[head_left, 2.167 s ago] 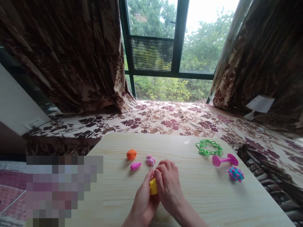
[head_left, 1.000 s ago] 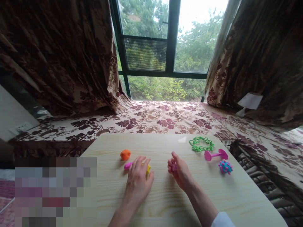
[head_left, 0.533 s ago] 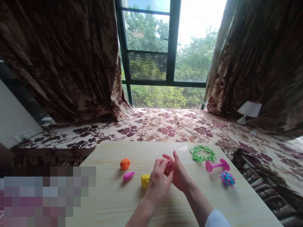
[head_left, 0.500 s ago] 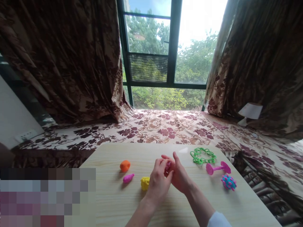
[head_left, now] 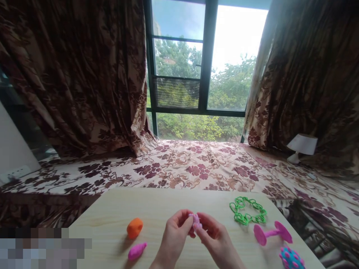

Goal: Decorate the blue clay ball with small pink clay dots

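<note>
Between my fingertips is a small light-pink lump of modelling clay [head_left: 195, 221], uneven in shape. My left hand [head_left: 178, 229] pinches it from one side with thumb and fingers. On the other side, the thumb and fingers of my right hand [head_left: 211, 233] grip it too. Both hands hover over the middle of the pale wooden table [head_left: 106, 213]. To the left lie an orange clay lump [head_left: 135, 228] and a magenta clay piece [head_left: 137, 251] with a pointed end. The yellow lump from before does not show now.
At the right are a green clay chain [head_left: 248, 211] laid in a ring, a pink dumbbell shape [head_left: 272, 233] and a blue ball with pink knobs [head_left: 291, 257]. A white lamp [head_left: 302, 144] stands on the floral-covered window seat [head_left: 179, 168] beyond the table.
My hands have turned from overlapping, with the right palm spread, to pinching the pink lump fingertip to fingertip. The view has tilted up, so the table sits lower.
</note>
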### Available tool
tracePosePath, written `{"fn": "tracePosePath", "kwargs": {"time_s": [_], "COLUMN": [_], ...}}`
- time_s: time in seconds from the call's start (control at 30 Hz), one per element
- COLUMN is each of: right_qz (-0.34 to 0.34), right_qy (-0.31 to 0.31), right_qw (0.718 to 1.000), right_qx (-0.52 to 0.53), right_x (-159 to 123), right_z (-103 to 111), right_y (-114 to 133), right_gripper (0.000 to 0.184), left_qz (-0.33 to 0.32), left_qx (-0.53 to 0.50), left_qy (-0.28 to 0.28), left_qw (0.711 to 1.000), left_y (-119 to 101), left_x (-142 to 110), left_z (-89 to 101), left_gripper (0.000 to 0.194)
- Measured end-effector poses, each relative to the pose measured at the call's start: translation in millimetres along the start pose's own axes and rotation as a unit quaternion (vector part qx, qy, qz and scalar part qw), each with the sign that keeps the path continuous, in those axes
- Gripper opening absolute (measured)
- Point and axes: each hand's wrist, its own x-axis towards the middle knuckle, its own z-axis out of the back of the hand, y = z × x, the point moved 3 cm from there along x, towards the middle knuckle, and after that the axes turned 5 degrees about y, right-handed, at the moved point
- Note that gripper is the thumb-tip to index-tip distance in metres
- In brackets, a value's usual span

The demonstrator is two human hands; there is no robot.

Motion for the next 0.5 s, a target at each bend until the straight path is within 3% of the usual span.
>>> {"fn": "tracePosePath", "kwargs": {"time_s": [0.1, 0.2, 0.33, 0.43, 0.5], "right_qz": [0.037, 0.049, -0.028, -0.108, -0.112], "right_qy": [-0.029, -0.062, -0.090, -0.059, -0.041], "right_qw": [0.996, 0.993, 0.995, 0.980, 0.976], "right_qx": [-0.075, -0.084, 0.029, 0.158, 0.181], "right_x": [-2, -2, 0, 1, 0], "right_z": [1, 2, 4, 5, 7], "right_y": [2, 2, -8, -14, -11], "right_gripper": [0.034, 0.025, 0.028, 0.032, 0.034], "left_qz": [0.010, 0.009, -0.008, -0.014, 0.009], "left_qx": [-0.019, 0.007, 0.054, 0.047, 0.005], "left_qy": [0.014, 0.022, 0.020, 0.039, 0.036], "left_qw": [1.000, 1.000, 0.998, 0.998, 0.999], "left_y": [1, 0, -4, -2, 4], "left_x": [0, -6, -15, -15, -12], "left_z": [-1.3, -5.6, -14.9, -18.6, -15.9], "left_gripper": [0.019, 0.017, 0.015, 0.013, 0.013]}}
